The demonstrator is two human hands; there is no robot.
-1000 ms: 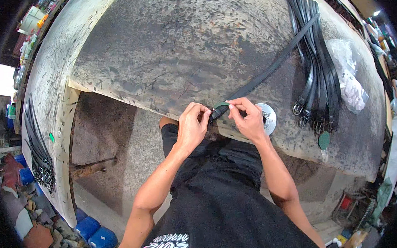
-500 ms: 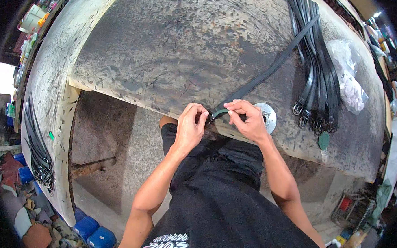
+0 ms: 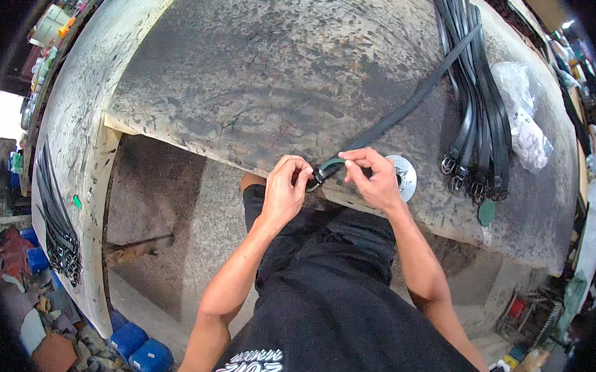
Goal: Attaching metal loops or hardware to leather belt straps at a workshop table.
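A long black belt (image 3: 399, 116) runs from the hanging bundle at upper right down to the near edge of the table (image 3: 249, 82). At its near end a small metal buckle (image 3: 315, 184) catches the light. My left hand (image 3: 285, 191) pinches that end beside the buckle, fingertips closed. Thumb and fingers of my right hand (image 3: 374, 180) grip the belt just right of the buckle, where a short folded flap (image 3: 333, 163) shows its green underside. My fingertips partly hide the buckle and fold.
Several black belts with buckles (image 3: 480, 121) lie at right, beside a clear plastic bag (image 3: 525, 117). A round white dish (image 3: 408, 178) sits by my right hand, a green disc (image 3: 486, 213) farther right. More belts (image 3: 59, 220) rest at left, above blue containers (image 3: 151, 359).
The green-backed flap has come down flatter against the belt, and my right fingertips have shifted slightly with it. My left hand stays in nearly the same place.
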